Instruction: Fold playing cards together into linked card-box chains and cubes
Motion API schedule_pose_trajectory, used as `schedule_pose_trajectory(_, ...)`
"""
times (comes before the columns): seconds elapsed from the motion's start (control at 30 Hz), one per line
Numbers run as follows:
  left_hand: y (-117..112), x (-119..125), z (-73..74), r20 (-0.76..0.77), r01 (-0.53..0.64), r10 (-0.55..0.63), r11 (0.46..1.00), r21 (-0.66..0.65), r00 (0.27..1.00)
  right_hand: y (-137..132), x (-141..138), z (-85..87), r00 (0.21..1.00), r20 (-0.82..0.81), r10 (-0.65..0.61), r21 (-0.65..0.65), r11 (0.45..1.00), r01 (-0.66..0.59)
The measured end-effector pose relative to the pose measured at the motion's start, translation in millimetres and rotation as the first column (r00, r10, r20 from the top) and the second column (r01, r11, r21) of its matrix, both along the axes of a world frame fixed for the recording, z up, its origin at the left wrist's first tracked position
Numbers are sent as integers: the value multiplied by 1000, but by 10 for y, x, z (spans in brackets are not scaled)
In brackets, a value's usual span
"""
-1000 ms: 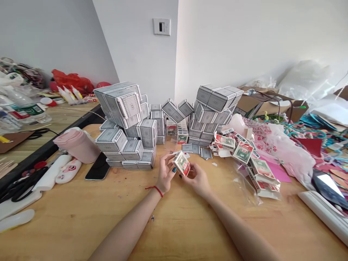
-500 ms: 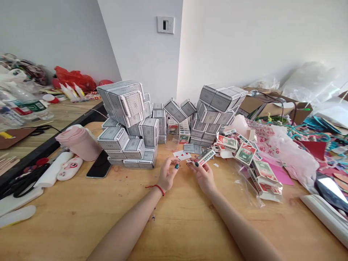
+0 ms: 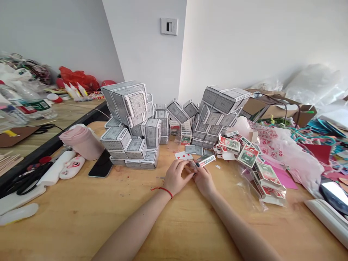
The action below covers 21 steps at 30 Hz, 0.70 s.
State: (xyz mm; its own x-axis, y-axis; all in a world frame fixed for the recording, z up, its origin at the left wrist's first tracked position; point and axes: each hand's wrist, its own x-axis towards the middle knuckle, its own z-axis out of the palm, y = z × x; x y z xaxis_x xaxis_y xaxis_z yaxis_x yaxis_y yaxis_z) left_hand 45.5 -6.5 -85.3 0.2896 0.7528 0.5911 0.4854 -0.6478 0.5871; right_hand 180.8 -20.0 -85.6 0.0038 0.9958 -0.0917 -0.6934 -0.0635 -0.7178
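My right hand (image 3: 204, 181) is closed around the lower end of a playing-card box (image 3: 207, 160), tilted with its printed narrow side showing. My left hand (image 3: 176, 177), with a red string bracelet (image 3: 166, 190) at the wrist, has its fingers curled in at the near end of that box, against my right fingertips. The exact spot they pinch is hidden. Just beyond my fingers lie a few heart playing cards (image 3: 183, 156) face up and grey-backed cards (image 3: 194, 149). Farther back rise stacked blocks covered in grey-backed cards, a left stack (image 3: 130, 130) and a right stack (image 3: 217, 108).
Opened card boxes (image 3: 248, 155) and clear plastic wrap (image 3: 254, 195) lie at right, beside a pink-printed plastic bag (image 3: 296, 156). At left are a phone (image 3: 100, 166), a pink cup (image 3: 81, 143) and black scissors (image 3: 34, 177). A white wall (image 3: 244, 43) stands behind.
My left hand has moved right, from apart to meeting my right hand at the box's end. The box is tipped a little flatter. The whole view has shifted slightly.
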Motion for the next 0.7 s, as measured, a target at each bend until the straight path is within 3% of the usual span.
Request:
schedule_pose_trajectory(0.17, -1, 11, 4, 40, -76, 71, 987, 142, 997, -20, -39, -25, 993, -41, 109, -33, 993, -111)
schedule_pose_trajectory(0.37, -14, 11, 0, 43, -81, 74, 976, 203, 996, -6, -27, -61, 974, -89, 207, -81, 973, -215)
schedule_pose_trajectory(0.7, 2, -5, -6, 2, -58, 59, 966, 251, 998, -3, -5, -45, 968, -86, 237, -73, 967, -243)
